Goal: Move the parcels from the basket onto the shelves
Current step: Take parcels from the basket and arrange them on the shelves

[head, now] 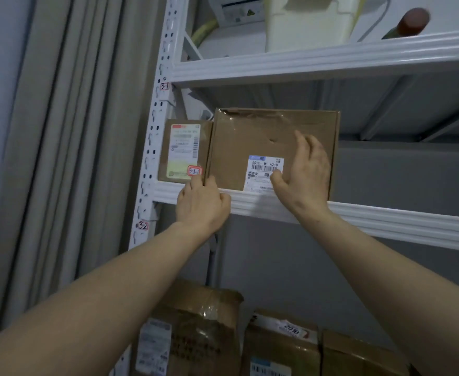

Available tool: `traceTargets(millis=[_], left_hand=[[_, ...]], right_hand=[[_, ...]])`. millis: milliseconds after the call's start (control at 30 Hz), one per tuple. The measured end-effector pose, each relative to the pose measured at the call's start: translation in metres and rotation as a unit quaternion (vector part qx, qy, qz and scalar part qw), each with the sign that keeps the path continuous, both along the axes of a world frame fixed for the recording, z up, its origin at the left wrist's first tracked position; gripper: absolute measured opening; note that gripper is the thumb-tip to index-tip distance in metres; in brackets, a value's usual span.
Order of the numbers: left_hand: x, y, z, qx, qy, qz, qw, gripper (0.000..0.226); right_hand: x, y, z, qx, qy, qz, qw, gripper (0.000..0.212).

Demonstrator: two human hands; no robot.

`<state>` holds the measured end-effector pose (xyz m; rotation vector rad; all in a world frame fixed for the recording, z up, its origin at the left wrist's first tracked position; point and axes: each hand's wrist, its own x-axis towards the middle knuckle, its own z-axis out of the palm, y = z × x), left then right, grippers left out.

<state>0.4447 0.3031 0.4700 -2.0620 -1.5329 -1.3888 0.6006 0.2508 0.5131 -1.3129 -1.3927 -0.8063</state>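
**A:** Closest to the camera, what's there?

**B:** Two bare forearms reaching up, and between them, down low, a crumpled taped box [195, 335] beside a box with a "2010" sticker [280, 346]. The frame's bottom edge cuts off both boxes, and their labels are too blurred to read.

**A:** And the parcel being handled?

**B:** A flat cardboard parcel [250, 139] stands upright on the middle shelf [372, 218], its broad face towards the camera. The left hand [201, 204] is at its lower left corner. The right hand [307, 172] lies over the right half of its face.

**A:** Anything you can't make out?

**B:** The right hand covers part of the shipping label [261, 172], and only "M1 A21B" reads clearly. The shelf's front beam hides the parcel's bottom edge.

**A:** How are the hands set?

**B:** The left hand's fingers are curled. Its thumb is on the parcel's face and a finger is at the left edge, pinching that corner. The right hand is spread flat, fingers straight, pressing the cardboard and gripping nothing.

**A:** Beside it and beyond?

**B:** A small parcel [185, 150] stands just left of it, touching or nearly so, with a red-bordered tag [194, 170] at its lower corner. Further left are the perforated white upright [152, 147] and a grey curtain [73, 131]. On the upper shelf [318, 63] sits a white container [304, 28], cut off at the top.
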Motion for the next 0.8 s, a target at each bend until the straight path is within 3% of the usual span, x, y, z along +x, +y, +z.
traceTargets(millis=[133, 300, 500, 600, 800], left_hand=[[-0.039, -0.019, -0.030, -0.026, 0.016, 0.068, 0.997, 0.048], [-0.119, -0.068, -0.108, -0.146, 0.042, 0.176, 0.973, 0.050], [-0.221, -0.156, -0.241, -0.318, 0.049, 0.287, 0.902, 0.052], [-0.267, -0.197, -0.301, -0.398, -0.002, 0.313, 0.862, 0.056], [-0.363, -0.270, -0.398, -0.483, -0.102, 0.355, 0.794, 0.048]], right_hand=[[-0.059, 0.012, -0.045, -0.109, -0.106, 0.120, 0.981, 0.068], [-0.139, 0.017, -0.140, -0.306, -0.135, 0.225, 0.915, 0.074], [-0.249, -0.033, -0.267, -0.466, -0.182, 0.349, 0.793, 0.083], [-0.299, -0.066, -0.320, -0.524, -0.220, 0.380, 0.730, 0.083], [-0.394, -0.108, -0.402, -0.585, -0.285, 0.404, 0.643, 0.079]])
